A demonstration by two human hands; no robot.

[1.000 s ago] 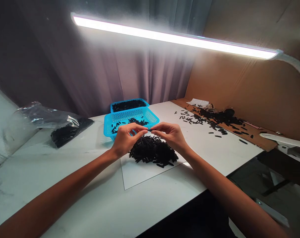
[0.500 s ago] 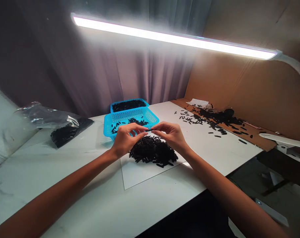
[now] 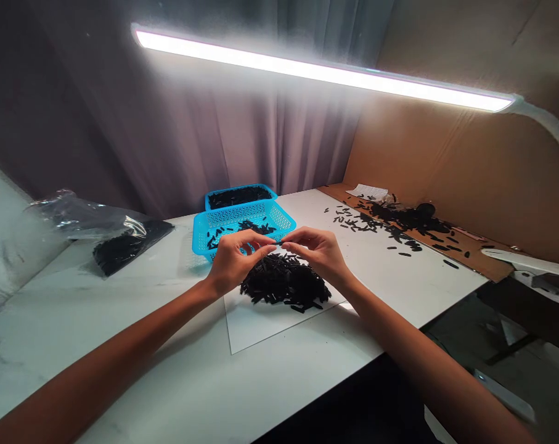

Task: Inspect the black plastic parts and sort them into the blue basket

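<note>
Left hand (image 3: 233, 259) and right hand (image 3: 324, 251) pinch a small black strip (image 3: 278, 242) between them, at the dial's center. Below, at six o'clock, a black pile (image 3: 286, 282) covers a white sheet (image 3: 249, 330). Farther off: a blue basket (image 3: 198, 235), ten o'clock; scattered black pieces (image 3: 411, 217), near three.

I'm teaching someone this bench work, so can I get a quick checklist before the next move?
1. Dark piece pinched between left hand and right hand: ok.
2. Dark piece undamaged: cannot tell, mostly hidden.
3. Black pile resting on white sheet: ok.
4. Nearer blue basket upright: ok.
5. Lamp lit: ok.
6. Loose pieces at right gathered: not ok, scattered.
</note>
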